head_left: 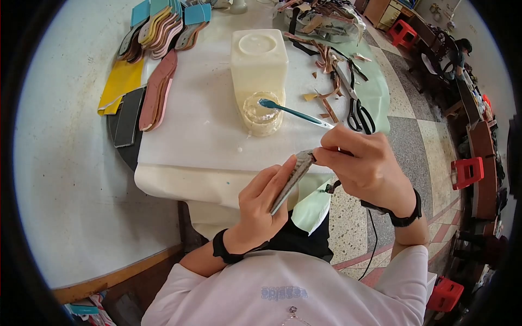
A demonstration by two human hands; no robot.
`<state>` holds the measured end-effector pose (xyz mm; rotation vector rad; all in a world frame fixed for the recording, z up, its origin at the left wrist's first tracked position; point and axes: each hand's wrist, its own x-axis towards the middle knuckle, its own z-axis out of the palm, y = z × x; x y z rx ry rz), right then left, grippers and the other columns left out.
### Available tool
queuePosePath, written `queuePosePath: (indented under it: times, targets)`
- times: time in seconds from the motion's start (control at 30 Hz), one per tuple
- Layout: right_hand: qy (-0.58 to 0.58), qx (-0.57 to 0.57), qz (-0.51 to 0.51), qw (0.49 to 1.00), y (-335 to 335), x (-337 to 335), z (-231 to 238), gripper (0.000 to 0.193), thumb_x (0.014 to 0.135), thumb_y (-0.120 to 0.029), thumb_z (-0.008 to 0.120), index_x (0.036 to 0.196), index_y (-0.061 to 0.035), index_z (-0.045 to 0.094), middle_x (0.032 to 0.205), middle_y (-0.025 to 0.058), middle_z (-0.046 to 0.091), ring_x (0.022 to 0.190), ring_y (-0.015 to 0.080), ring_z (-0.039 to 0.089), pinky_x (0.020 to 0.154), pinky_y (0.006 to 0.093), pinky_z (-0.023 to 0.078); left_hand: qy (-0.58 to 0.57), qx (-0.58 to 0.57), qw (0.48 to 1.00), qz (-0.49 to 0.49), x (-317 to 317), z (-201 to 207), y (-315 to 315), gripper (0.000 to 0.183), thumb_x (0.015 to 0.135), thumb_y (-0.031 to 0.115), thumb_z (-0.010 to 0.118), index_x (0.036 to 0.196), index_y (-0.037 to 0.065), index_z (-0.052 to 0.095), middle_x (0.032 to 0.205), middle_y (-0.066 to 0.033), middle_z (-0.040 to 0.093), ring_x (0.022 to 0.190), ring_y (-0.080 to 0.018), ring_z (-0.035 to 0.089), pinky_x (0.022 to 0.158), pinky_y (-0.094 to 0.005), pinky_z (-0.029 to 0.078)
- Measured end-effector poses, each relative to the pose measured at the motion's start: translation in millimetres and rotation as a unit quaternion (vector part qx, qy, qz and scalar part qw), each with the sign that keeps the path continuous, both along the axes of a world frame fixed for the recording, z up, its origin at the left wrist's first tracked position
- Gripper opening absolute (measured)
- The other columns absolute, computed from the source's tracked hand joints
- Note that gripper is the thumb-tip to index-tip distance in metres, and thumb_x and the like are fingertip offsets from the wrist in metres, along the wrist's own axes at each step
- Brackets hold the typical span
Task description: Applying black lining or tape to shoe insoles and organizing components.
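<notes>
My left hand (262, 196) holds a flat, greyish, strap-shaped piece (293, 182), perhaps leather, tilted up in front of my body. At its upper end, the fingertips of my right hand (363, 163) are closed on the dark tip. A toothbrush-like brush (299, 114) with a blue-green head and white handle lies over the mouth of a glue-crusted cup (263, 120). The handle runs to the knuckles of my right hand; whether that hand grips it too, I cannot tell. Against the cup stands a cloudy plastic bottle (259, 62).
Stacks of cut straps (160, 32) and a reddish stack (159, 92) lie at the left, by a yellow sheet (120, 84). Black-handled scissors (359, 111) sit among leather scraps (328, 60) at the right. Beyond the table edge are red stools (467, 173) on the tiled floor.
</notes>
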<state>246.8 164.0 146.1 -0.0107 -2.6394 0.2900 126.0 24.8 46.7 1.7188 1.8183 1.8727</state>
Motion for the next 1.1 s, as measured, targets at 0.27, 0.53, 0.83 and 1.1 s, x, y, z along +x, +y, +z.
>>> queuePosePath:
  times: [0.27,0.53,0.83,1.1]
  targets:
    - [-0.005,0.017,0.017,1.0,-2.8,-7.3,0.6,0.019,0.063,0.008,0.061,0.081,0.0007,0.06,0.077,0.0068,0.051,0.056,0.0219,0.055,0.046,0.0314,0.042,0.029,-0.027,0.999,0.018,-2.7,4.9,-5.2,0.044,0.074,-0.011,0.053,0.116,-0.004,0.059,0.093,-0.0158,0.063,0.074,-0.0253,0.063,0.067,-0.0288,0.05]
    - [-0.058,0.089,0.041,0.994,1.4,-14.1,-0.2,0.015,0.067,-0.001,0.06,0.079,0.0028,0.054,0.08,0.0078,0.045,0.059,0.0203,0.055,0.048,0.0312,0.045,-0.006,-0.064,0.998,-0.013,4.4,2.1,-5.9,0.051,0.077,-0.007,0.056,0.127,-0.001,0.05,0.094,-0.0164,0.061,0.074,-0.0305,0.062,0.064,-0.0317,0.05]
    - [-0.148,0.141,0.096,0.974,8.1,-5.1,6.0,0.017,0.063,-0.003,0.062,0.078,0.0018,0.053,0.079,0.0078,0.047,0.058,0.0192,0.055,0.046,0.0317,0.044,-0.092,-0.239,0.95,-0.18,4.3,31.4,-12.8,0.07,0.083,0.023,0.065,0.137,-0.003,0.03,0.107,-0.0247,0.057,0.095,-0.0392,0.059,0.079,-0.0406,0.048]
    - [-0.149,0.148,0.07,0.975,1.8,-9.6,9.7,0.014,0.076,-0.009,0.059,0.082,-0.001,0.05,0.073,0.0039,0.044,0.055,0.0151,0.052,0.044,0.0303,0.044,-0.046,-0.128,0.989,-0.051,6.9,37.6,17.1,0.046,0.069,-0.013,0.056,0.113,0.001,0.051,0.106,-0.0162,0.056,0.091,-0.0386,0.057,0.072,-0.0403,0.048]
